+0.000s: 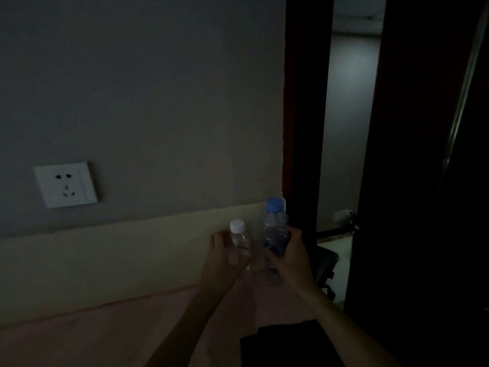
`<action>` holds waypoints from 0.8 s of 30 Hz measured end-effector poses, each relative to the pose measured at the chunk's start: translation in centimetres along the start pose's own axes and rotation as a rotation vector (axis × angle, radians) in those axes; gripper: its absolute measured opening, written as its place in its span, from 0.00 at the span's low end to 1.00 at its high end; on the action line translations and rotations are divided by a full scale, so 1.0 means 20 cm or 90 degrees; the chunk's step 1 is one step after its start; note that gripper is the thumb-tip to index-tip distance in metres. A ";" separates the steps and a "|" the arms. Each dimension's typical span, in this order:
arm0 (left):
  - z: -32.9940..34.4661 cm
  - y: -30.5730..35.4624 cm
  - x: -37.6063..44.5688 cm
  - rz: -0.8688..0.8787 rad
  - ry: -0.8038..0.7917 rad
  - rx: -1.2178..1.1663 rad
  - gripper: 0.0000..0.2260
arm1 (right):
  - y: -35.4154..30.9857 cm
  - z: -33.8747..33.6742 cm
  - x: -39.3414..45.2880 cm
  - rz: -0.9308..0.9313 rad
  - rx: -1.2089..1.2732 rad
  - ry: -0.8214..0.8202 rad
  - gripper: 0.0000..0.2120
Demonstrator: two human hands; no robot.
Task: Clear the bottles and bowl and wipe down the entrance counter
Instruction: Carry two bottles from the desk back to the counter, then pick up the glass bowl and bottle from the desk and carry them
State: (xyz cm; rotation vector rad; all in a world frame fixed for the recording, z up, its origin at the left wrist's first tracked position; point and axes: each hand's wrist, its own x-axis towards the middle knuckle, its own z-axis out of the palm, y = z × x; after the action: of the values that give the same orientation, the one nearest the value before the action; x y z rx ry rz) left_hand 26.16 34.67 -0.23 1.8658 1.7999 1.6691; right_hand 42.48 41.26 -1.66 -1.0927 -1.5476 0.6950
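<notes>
Dim home entrance: wall socket (66, 184), counter (105, 327), doorway (344, 128).

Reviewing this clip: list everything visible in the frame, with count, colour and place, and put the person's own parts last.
small bottle: 1, clear with white cap, held upright at the back of the counter near the wall
tall bottle: 1, clear with blue cap and blue label, held just right of the small one
counter: 1, pinkish, lower left, with a pale backsplash behind
dark item: 1, black, on the counter's near right; too dim to identify
wall socket: 1, white, on the grey wall at left
doorway: 1, dark frame, right
left hand: around the small bottle
right hand: around the tall bottle
</notes>
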 end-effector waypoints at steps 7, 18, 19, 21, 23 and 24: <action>0.05 0.05 -0.04 -0.047 0.032 0.056 0.28 | 0.01 -0.01 -0.02 0.007 -0.058 -0.006 0.30; 0.01 0.03 -0.07 -0.038 -0.036 0.100 0.32 | -0.04 -0.09 -0.14 -0.014 -0.086 0.094 0.37; 0.00 0.04 -0.08 -0.042 -0.035 0.091 0.37 | -0.04 -0.12 -0.14 -0.014 -0.095 0.105 0.37; -0.04 0.06 -0.11 -0.071 -0.016 0.090 0.40 | -0.06 -0.16 -0.17 -0.023 -0.106 0.114 0.33; -0.09 0.06 -0.16 -0.135 0.042 0.058 0.34 | -0.07 -0.18 -0.24 -0.029 -0.092 0.095 0.28; -0.12 0.07 -0.21 -0.160 0.079 0.034 0.31 | -0.08 -0.17 -0.30 -0.033 -0.076 0.075 0.26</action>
State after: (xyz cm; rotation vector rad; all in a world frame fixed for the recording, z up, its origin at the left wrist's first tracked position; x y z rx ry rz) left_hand 26.54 29.75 -0.96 1.5056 2.0453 1.6919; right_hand 45.33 34.85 -1.84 -1.1575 -1.5265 0.4997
